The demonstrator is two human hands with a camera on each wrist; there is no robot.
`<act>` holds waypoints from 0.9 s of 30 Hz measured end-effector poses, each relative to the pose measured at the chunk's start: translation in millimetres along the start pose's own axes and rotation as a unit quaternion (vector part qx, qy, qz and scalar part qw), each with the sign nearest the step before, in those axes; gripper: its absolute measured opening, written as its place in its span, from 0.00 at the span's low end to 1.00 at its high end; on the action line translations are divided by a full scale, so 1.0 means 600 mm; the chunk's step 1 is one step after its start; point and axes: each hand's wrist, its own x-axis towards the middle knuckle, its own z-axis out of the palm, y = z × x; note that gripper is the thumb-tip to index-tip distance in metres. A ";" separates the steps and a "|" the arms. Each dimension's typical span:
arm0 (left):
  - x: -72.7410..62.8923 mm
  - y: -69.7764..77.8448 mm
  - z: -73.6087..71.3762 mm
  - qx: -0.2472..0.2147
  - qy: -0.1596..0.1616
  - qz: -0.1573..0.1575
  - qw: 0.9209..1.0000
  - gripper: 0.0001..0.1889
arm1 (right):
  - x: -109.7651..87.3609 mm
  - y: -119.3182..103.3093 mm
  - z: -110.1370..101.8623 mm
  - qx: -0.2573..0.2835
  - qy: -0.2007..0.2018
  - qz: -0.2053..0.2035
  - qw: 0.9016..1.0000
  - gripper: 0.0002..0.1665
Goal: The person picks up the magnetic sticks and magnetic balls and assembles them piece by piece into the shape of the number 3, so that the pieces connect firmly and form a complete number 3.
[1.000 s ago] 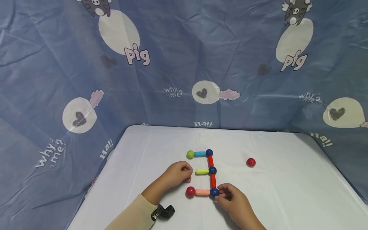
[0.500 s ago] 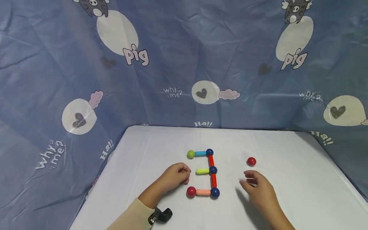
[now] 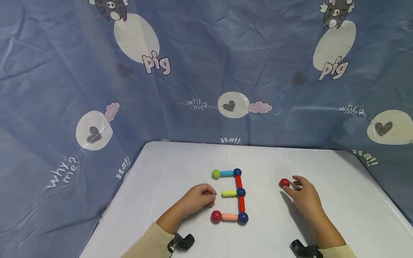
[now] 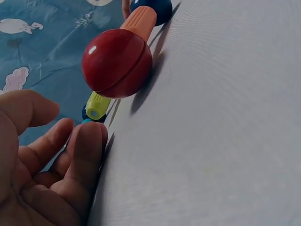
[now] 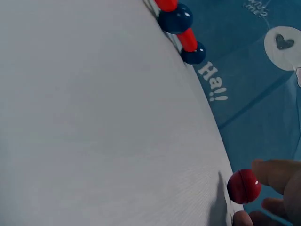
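A loose red ball (image 3: 284, 182) lies on the white table, right of a figure built of balls and rods. My right hand (image 3: 304, 195) is right at this ball, thumb by its near side and the other fingers spread apart beside it; in the right wrist view a fingertip overlaps the red ball (image 5: 243, 186). My left hand (image 3: 199, 197) rests loosely curled and holds nothing, left of the figure's yellow-green rod (image 3: 229, 193). In the left wrist view the figure's red end ball (image 4: 117, 62) and orange rod (image 4: 139, 22) stand close above that hand.
The figure also has a green ball (image 3: 216, 174), a light blue rod (image 3: 227, 173), red rods (image 3: 241, 204) and dark blue balls (image 3: 243, 218). A blue printed cloth (image 3: 193, 71) hangs behind the white tabletop (image 3: 258, 236). Each wrist wears a black camera.
My right hand has left the figure's near dark blue ball and moved right and away to the loose red ball. The left hand has stayed almost in place.
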 end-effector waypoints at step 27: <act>-0.003 0.009 0.003 -0.056 0.014 0.005 0.998 0.09 | -0.008 -0.053 0.076 0.038 -0.055 -0.012 0.998 0.27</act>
